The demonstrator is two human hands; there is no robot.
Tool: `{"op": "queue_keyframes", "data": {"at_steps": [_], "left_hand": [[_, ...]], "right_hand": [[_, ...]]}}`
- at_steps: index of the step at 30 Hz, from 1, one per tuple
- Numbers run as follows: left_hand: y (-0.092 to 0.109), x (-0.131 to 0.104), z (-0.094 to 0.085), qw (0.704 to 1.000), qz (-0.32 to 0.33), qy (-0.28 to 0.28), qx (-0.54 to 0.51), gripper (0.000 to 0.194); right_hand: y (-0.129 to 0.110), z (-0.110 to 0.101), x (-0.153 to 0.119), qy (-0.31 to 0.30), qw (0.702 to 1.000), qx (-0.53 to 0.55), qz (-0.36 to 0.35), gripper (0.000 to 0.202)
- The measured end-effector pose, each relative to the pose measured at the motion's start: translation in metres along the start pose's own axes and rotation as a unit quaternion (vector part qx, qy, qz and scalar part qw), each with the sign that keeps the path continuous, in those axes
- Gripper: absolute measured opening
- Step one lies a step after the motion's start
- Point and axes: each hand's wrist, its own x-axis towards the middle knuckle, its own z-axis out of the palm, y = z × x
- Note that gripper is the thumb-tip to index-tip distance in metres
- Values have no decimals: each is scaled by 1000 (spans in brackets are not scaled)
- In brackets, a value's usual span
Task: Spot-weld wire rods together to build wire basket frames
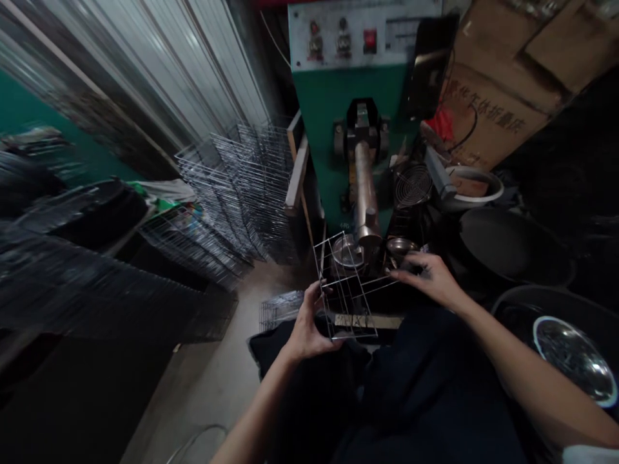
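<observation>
My left hand [312, 328] is closed around the lower left side of a small wire grid rack [348, 290], tilted up in front of my lap. Thin wire rods [380, 283] run from the rack's right side across to my right hand [430, 277], whose thumb and fingers pinch their far end. Whether these rods are joined to the rack, I cannot tell. Just beyond the rack, the copper-coloured arm [365, 193] of a green machine [314, 96] reaches toward me. A small metal bowl [401, 246] stands right behind my right fingers.
Stacked wire grids [242, 187] stand at the left, beside a wooden post [296, 174]. On the right are a dark round basin [512, 245], a tub holding a shiny clear-looking bag [573, 361], and a white bowl [498, 187]. Cardboard boxes [498, 103] lean behind.
</observation>
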Motion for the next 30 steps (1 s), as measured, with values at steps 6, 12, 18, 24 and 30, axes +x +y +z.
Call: {"op": "queue_keyframes", "data": {"at_steps": [6,12,18,24,30], "left_hand": [[-14,9,2,1000,14,0,4,115],[-33,14,6,1000,4,5,17,117],[-42,22,10,1000,6,4,2,115],[-52,25,12,1000,-9,10,-4,119],[-52,31,15,1000,-16,10,2,116]], "right_hand": [[20,8,18,-27,1000,6,-13,46],[37,10,28,-35,999,-7,-10,47],[42,8,34,-38,999,-12,-9,47],[44,4,38,-30,999,-19,-13,50],[50,0,40,-25,999,-26,-10,47]]}}
